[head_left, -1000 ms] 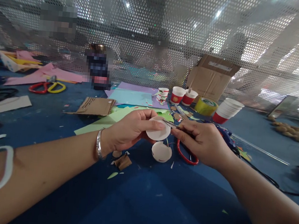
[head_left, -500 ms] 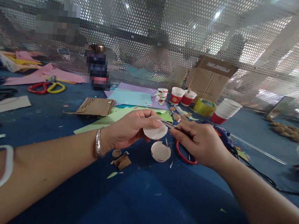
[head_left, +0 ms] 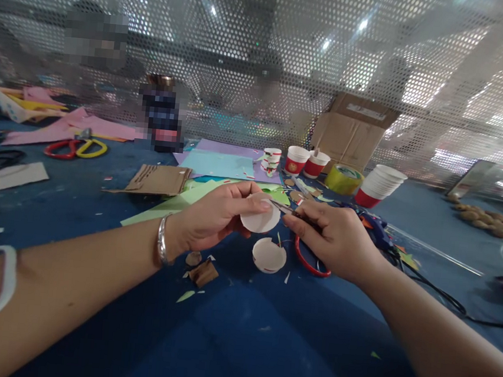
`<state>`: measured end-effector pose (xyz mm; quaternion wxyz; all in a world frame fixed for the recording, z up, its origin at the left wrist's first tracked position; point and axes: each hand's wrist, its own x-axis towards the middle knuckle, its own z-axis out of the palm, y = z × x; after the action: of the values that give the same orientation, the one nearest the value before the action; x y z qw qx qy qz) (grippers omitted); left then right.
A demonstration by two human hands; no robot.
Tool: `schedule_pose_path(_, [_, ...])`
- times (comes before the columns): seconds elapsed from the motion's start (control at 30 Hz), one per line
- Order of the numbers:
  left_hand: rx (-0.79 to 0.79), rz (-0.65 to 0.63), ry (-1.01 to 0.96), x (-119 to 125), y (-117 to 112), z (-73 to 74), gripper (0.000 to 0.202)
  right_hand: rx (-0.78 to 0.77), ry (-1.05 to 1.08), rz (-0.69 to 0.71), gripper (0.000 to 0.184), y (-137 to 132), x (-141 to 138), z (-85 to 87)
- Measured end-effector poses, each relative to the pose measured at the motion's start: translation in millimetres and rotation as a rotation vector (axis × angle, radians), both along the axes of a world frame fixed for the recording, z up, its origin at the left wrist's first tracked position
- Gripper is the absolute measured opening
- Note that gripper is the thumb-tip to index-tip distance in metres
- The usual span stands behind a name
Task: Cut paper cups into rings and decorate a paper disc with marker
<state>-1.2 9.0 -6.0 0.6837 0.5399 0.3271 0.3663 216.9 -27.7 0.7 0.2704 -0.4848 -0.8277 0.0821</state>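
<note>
My left hand (head_left: 224,215) pinches a white paper disc (head_left: 259,218), thumb on top and fingers beneath. In my right hand (head_left: 333,235) is a pair of scissors (head_left: 312,264) with red handles, one loop hanging below the palm. The blade tips meet the disc's upper right edge. Just under the disc, a cut-down paper cup bottom (head_left: 268,256) stands on the blue table, a thin green strip at its rim. A scrap of brown cardboard (head_left: 203,273) and a small round piece (head_left: 194,258) lie to its left.
Paper cups (head_left: 297,160), a cup stack (head_left: 380,186) and yellow tape (head_left: 344,179) stand behind my hands. Coloured sheets (head_left: 221,163) and a cardboard piece (head_left: 158,179) lie further left, near red-and-yellow scissors (head_left: 76,147). A cable (head_left: 441,295) runs at right. People sit beyond a perforated screen (head_left: 229,50).
The view has shifted very slightly. The disc has turned or tilted a little in my left hand, while the scissors stay at its upper right edge.
</note>
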Motion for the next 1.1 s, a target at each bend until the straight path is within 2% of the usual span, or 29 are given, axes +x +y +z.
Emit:
schedule_pose_path(0.5, [0.01,-0.025,0.028,-2,2,2.3,0.019,0.048,0.044,0.031,0.038,-5,-1,2.7])
schedule_pose_path(0.7, [-0.056,-0.079,-0.002,-4,4,3.6,0.017,0.041,0.008,0.032,0.035,-6,-2,4.1])
schedule_pose_path(0.83, [-0.026,-0.112,0.005,-6,7,1.9,0.016,0.062,-0.009,0.033,0.037,-5,-1,3.5])
schedule_pose_path(0.93, [-0.016,-0.195,-0.022,-9,12,0.5,0.019,0.097,-0.039,0.031,0.039,-4,1,3.2])
schedule_pose_path(1.1, [-0.121,-0.384,-0.051,-16,17,0.6,0.026,0.155,-0.067,0.037,0.038,-2,5,1.5])
